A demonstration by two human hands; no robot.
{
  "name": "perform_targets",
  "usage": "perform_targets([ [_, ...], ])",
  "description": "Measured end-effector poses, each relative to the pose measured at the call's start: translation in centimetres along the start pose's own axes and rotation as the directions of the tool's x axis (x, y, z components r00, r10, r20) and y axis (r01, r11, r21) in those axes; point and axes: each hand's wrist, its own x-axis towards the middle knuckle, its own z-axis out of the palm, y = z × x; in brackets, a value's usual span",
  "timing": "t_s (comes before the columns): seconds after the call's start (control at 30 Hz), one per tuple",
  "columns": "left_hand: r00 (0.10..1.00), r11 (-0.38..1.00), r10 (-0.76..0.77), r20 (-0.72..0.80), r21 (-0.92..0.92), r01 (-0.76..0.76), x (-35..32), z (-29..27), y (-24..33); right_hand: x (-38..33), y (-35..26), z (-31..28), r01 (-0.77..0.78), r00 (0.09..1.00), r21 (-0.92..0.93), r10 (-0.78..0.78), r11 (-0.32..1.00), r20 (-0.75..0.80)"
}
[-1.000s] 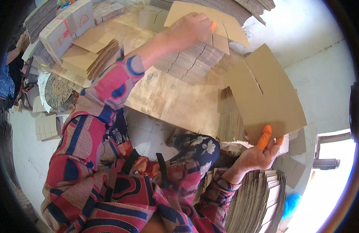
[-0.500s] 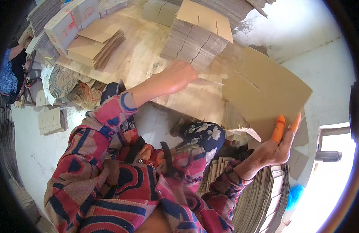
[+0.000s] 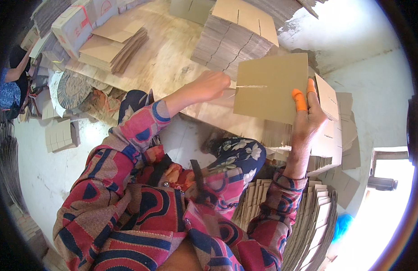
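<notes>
My right hand, with orange covers on two fingers, grips the right edge of a tan cardboard sheet. The sheet is held up over the right end of the table, and a narrow slot runs in from its left edge. My left hand is closed in a fist just left of that slot. What it holds, if anything, is too faint to make out. Behind the sheet stands a tall stack of slotted cardboard. More slotted cardboard pieces stand to the right of my right hand.
A wooden table stretches ahead, with a smaller cardboard pile and a white box at its left. Rows of cardboard stand beside my right arm. Another person's arm shows at the far left.
My right hand has moved up and left, and the cardboard sheet has turned so its slot lies level. The left hand stays closed in nearly the same place.
</notes>
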Motion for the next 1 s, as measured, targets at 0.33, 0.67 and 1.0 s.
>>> perform_targets([
  [0.33,1.0,1.0,0.01,-0.02,-0.029,-0.01,-0.1,0.2,-0.6,0.4,1.1,1.2,-0.052,0.99,0.017,0.049,0.999,0.134],
  [0.67,0.975,0.981,0.097,-0.202,-0.146,-0.128,0.0,1.1,-0.8,-2.0,3.0,6.9,0.083,0.842,0.06,-0.103,0.995,0.529],
  [1.0,0.949,0.931,0.094,-0.3,-0.311,-0.19,-0.3,0.6,-2.2,-4.0,1.8,9.9,0.282,0.798,-0.055,-0.203,0.958,0.568],
])
